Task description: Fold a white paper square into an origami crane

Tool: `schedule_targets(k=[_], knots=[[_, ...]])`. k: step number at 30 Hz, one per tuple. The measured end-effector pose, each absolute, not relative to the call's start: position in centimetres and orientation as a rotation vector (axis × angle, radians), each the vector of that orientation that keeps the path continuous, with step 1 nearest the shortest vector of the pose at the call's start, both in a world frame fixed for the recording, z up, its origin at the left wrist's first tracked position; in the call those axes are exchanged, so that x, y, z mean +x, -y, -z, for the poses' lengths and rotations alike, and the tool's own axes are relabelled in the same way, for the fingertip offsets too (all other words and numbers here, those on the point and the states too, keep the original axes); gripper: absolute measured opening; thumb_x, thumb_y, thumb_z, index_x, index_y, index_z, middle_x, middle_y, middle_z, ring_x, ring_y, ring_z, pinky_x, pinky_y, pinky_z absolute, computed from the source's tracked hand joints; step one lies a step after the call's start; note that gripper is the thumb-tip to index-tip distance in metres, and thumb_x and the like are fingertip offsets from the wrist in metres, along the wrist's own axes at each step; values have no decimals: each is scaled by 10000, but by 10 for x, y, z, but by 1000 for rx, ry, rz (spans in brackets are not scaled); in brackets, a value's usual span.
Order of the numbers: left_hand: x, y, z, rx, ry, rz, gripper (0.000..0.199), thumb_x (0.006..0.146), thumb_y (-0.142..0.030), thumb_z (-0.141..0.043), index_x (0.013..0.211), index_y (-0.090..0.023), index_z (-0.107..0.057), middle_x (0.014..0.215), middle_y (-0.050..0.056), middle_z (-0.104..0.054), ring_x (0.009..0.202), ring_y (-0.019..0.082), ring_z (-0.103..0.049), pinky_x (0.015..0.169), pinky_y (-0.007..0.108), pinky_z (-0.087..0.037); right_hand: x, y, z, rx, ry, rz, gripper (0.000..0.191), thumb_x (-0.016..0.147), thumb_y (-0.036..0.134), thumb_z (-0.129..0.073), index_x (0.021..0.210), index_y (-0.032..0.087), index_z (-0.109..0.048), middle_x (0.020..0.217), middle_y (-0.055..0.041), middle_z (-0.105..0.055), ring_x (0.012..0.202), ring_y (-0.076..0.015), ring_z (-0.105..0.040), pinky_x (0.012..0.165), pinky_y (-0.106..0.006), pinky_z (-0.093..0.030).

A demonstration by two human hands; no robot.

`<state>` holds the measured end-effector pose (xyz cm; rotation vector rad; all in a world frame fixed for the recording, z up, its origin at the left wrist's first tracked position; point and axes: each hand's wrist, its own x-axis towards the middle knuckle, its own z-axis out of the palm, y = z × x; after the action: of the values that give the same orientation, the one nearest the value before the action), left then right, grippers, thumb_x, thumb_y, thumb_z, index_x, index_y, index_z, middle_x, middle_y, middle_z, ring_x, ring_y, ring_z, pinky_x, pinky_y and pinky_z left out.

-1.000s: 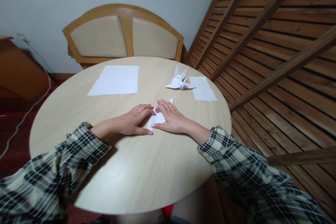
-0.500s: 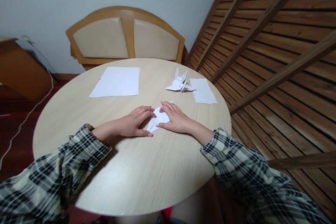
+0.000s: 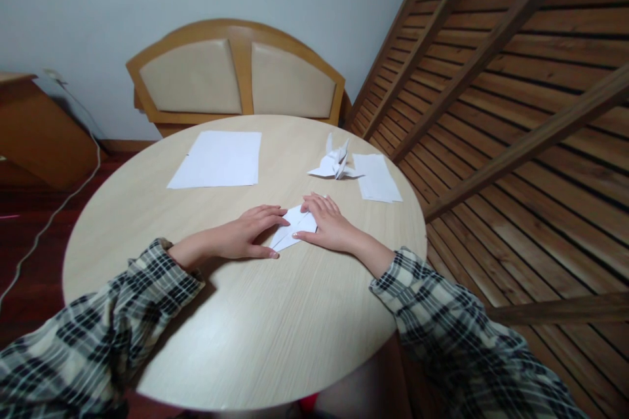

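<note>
A small folded sheet of white paper [image 3: 289, 228] lies flat on the table between my hands, with crease lines on its upper face. My left hand [image 3: 240, 234] rests at its left side; the fingers are stretched out with their tips on the paper, and the thumb lies apart near its lower corner. From the right, my right hand [image 3: 330, 226] holds the paper down, its thumb on the upper face and its curved fingers over the far edge. That palm hides the right part of the paper. Beyond it stands a folded paper crane [image 3: 335, 160].
All this is on a round wooden table [image 3: 236, 334]. White sheets [image 3: 216, 160] lie at the back left, and smaller paper pieces [image 3: 376, 177] lie right of the crane. A headboard [image 3: 240, 69] stands behind, and a slatted wooden wall [image 3: 515, 124] slopes along the right.
My left hand has slid slightly left, so more of the folded paper shows between the hands. The right hand stays on the paper. The whole view has shifted slightly.
</note>
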<state>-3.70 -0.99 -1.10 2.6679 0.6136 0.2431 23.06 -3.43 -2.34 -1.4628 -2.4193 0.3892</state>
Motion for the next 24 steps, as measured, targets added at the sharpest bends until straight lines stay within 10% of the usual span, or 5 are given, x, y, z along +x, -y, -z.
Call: schedule_targets(k=[24], knots=[[-48,1,3,2485,-572,-248,465,1013,-316,-549,1469,-236,-513,1579,144,-430,1462,272,-403,1202,496,-353,230,38,14,-1480,2344,-462,358,930,486,-631,1159,240,-508,1426,-119,-557,1407,-294,-441,1209,-652,-176]])
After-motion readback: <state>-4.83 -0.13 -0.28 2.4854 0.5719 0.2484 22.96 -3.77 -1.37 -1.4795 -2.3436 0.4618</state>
